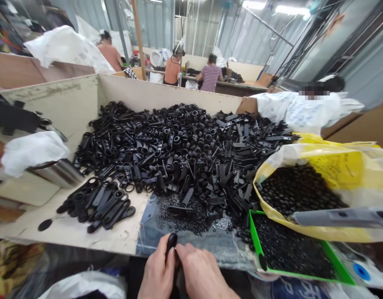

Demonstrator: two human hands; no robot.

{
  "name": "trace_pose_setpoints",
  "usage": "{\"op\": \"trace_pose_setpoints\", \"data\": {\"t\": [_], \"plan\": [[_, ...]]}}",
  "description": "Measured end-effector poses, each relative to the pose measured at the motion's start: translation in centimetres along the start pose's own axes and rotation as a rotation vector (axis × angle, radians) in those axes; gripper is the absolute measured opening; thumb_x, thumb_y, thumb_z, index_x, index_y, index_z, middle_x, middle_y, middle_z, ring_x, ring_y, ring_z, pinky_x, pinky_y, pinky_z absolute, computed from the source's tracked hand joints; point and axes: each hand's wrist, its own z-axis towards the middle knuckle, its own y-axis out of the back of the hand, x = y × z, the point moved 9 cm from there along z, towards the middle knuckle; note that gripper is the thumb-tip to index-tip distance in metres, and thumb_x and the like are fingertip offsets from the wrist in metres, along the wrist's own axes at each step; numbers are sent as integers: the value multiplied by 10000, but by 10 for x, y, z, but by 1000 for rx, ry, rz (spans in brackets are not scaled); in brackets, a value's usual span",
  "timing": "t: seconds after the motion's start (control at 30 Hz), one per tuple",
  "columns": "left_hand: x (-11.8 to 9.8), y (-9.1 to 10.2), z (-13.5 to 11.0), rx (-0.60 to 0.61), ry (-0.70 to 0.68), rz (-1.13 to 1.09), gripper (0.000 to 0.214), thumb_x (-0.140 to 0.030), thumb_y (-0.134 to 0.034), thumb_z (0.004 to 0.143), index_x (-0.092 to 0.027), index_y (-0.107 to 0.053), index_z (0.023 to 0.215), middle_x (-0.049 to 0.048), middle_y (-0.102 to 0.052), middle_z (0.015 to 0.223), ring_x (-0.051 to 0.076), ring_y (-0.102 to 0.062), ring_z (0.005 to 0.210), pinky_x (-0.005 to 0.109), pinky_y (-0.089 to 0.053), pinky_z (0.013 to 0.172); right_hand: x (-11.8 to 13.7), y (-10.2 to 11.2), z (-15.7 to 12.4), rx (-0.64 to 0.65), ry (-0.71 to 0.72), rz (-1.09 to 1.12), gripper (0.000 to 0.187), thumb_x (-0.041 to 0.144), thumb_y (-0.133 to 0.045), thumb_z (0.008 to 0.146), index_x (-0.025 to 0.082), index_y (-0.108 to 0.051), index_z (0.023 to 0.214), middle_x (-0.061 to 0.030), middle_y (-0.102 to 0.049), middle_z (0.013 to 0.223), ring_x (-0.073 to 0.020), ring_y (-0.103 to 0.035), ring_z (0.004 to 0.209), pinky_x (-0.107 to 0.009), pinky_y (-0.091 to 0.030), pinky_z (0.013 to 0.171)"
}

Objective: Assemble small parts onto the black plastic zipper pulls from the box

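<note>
At the table's front edge, my left hand (157, 268) is closed round a long black plastic part (172, 239), its rounded end sticking up past the thumb. My right hand (202, 265) presses against that part from the right, fingers curled; what its fingertips pinch is hidden. Just beyond both hands, a blue cloth (147, 226) carries tiny dark and silvery metal pieces (181, 216) and a small group of bright pins (223, 222). Behind these rises a big heap of black plastic parts (166, 145), some with ring ends, some flat.
Left of the cloth lies a pile of longer black parts (101, 203), near a steel cup (59, 172). To the right are a green tray (340, 270) of small black pieces, a yellow-white bag (372, 166) of black beads and a grey tool (337, 218). Several people sit farther back.
</note>
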Motion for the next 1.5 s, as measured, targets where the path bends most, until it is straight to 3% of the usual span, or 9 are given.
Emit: {"op": "trace_pose_setpoints", "data": {"t": [0.13,0.2,0.3,0.47,0.63,0.93,1.23,1.4,1.5], "plan": [[-11,23,5,-37,43,-141,280,-367,-686,821,-240,-696,1071,50,-779,835,207,-725,706,259,-561,629,-20,16,-27,-120,151,233,266,155,-601,930,261,-741,1130,-35,-810,1024,-220,-769,939,-253,-551,808],[-9,32,8,-55,194,-355,303,-417,-715,802,-216,-682,1027,-37,-635,582,92,-483,380,183,-345,377,-32,32,-31,-203,140,311,257,245,-616,951,294,-742,1170,-24,-812,1044,-224,-767,935,-273,-550,817],[-14,31,7,-35,363,-720,356,-453,-751,771,-176,-663,977,-88,-539,555,4,-258,340,148,-202,378,-42,64,-10,-268,57,274,279,303,-568,998,288,-722,1230,-11,-819,928,-204,-773,815,-266,-546,750],[-19,26,1,-106,457,-897,430,-429,-831,707,-170,-662,1005,-71,-591,634,1,-351,397,148,-253,433,-46,112,51,-343,24,-90,304,217,-434,1059,247,-704,1195,-51,-734,1101,-181,-728,973,-243,-515,794],[-24,17,2,-17,433,-947,483,-395,-831,716,-159,-668,1105,-1,-690,731,65,-480,489,189,-318,474,-51,106,86,-240,73,-234,172,232,-562,986,216,-734,987,-50,-693,1018,-201,-724,898,-254,-489,702],[-36,-3,1,158,580,-1238,406,-299,-687,754,-114,-671,1115,152,-779,970,208,-671,754,287,-443,681,-56,103,99,-146,235,-359,230,103,-543,956,219,-688,1091,-62,-672,1067,-185,-699,927,-247,-468,719],[-35,3,-1,63,585,-1181,434,-240,-673,705,-124,-667,1124,130,-788,989,206,-671,824,298,-452,739,-60,112,92,-137,359,-388,165,178,-559,1003,212,-707,937,-46,-676,1032,-179,-675,918,-242,-468,722],[-26,9,2,-48,521,-1098,450,-248,-682,679,-153,-669,1118,103,-790,966,213,-673,843,306,-448,782,-62,112,83,-167,351,-385,185,209,-603,990,235,-672,1159,-37,-671,1110,-176,-686,961,-242,-487,750],[-23,11,1,-70,490,-1087,434,-236,-695,700,-164,-691,1128,90,-791,965,212,-686,845,303,-458,772,-57,109,85,-175,352,-406,155,221,-607,984,229,-686,1118,-41,-667,1090,-179,-691,940,-241,-490,725]]}}
